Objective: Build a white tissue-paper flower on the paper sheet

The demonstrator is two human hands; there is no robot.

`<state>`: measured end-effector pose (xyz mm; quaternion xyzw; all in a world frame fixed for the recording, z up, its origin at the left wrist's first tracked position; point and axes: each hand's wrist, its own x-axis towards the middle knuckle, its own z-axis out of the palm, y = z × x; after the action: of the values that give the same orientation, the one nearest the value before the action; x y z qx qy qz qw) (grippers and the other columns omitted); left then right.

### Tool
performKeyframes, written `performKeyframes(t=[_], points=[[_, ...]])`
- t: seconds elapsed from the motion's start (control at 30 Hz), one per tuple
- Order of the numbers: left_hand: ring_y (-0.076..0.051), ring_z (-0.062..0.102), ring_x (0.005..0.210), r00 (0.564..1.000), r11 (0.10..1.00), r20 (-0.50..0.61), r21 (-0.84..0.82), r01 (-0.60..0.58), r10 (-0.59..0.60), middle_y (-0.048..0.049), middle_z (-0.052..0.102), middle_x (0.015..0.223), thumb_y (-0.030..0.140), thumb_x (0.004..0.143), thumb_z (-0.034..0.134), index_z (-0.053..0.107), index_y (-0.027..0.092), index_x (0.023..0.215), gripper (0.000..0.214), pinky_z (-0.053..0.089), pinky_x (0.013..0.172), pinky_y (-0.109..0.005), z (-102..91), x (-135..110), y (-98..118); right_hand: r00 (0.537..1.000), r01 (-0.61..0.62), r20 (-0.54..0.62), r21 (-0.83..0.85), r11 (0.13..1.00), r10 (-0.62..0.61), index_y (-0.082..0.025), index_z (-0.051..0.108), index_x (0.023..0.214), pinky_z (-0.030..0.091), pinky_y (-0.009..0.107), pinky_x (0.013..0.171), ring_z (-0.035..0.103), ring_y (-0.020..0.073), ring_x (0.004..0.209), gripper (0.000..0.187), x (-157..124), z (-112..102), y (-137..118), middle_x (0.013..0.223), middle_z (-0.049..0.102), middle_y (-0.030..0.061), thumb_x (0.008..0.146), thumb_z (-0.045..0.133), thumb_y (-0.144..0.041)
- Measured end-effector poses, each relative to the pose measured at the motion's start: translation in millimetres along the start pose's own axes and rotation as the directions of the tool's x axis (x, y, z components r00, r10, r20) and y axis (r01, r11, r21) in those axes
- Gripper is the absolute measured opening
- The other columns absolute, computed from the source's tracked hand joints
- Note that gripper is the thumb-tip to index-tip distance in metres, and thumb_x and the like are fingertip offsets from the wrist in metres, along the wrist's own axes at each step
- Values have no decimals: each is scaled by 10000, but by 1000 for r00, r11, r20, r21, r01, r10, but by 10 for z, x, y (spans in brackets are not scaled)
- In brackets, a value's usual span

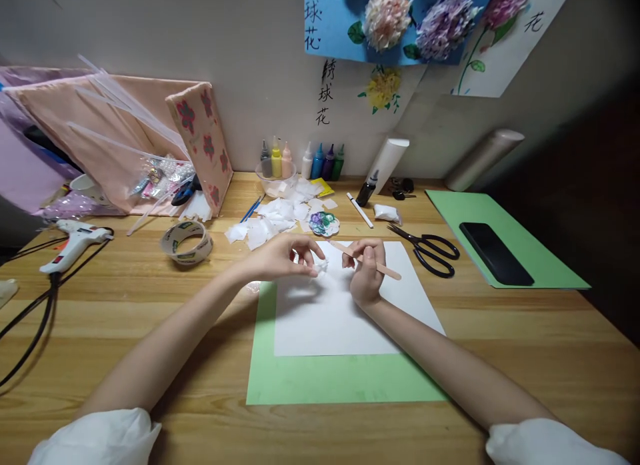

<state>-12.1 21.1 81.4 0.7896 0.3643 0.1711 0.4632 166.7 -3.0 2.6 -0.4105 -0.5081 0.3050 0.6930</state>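
Observation:
Between the thumb and fingers of my left hand [280, 257] is a small crumpled white tissue piece [321, 266], held just above the paper. My right hand [369, 272] is closed around a flat wooden craft stick [388, 272], whose far end points toward the tissue. Whether the stick touches the tissue I cannot tell. Beneath both hands lies a white sheet of paper [340, 332] on a larger green sheet [345, 382]. Just beyond the paper sits a palette [324, 223] smeared with purple and green paint.
Torn white tissue pieces [273, 218] lie behind my left hand. Black scissors [430, 250] and a phone [495, 252] on green card are to the right. A tape roll [187, 242] and a corded glue gun [75, 242] are at left. Paint bottles [317, 161] line the wall.

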Motion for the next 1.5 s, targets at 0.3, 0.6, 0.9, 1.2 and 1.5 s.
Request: performKeyframes(t=[0.3,0.6,0.9,1.2,1.5], points=[[-122,576,705,986,957,-157,289,-3,50,-1,658,799,184,737,583,599,183,981,245,426,667,-235,234,84,-211,978,127,173,-48,991,-117,-233,341,627,285,262,412,327,111,383,292,-51,-138,24,480,334,-48,881,300,-371],[-140,571,729,973,921,-217,389,17,74,2,659,802,246,787,535,588,206,983,208,396,617,-237,318,96,-241,793,517,471,-188,835,-385,-222,387,626,309,270,452,367,123,425,245,-1,-208,140,490,400,-25,861,317,-219],[-129,570,696,965,921,-253,387,36,69,1,661,795,234,778,544,603,201,951,186,391,606,-235,347,116,-281,758,590,525,-300,749,-387,-219,391,669,332,256,463,404,121,446,209,22,-163,67,531,445,-20,858,328,-157],[-133,526,678,909,931,-407,357,73,85,-7,593,725,287,814,499,574,181,823,130,375,611,-244,337,160,-356,829,491,489,-401,774,-272,-214,387,665,368,241,482,465,120,484,259,33,-132,61,556,468,-8,910,304,-202],[-142,534,662,809,960,-586,202,194,-40,-5,609,732,281,859,395,531,191,779,182,368,610,-254,324,217,-742,901,297,426,-475,828,-79,-221,364,646,345,238,466,511,120,471,305,57,-76,59,490,450,-32,941,310,-278]])
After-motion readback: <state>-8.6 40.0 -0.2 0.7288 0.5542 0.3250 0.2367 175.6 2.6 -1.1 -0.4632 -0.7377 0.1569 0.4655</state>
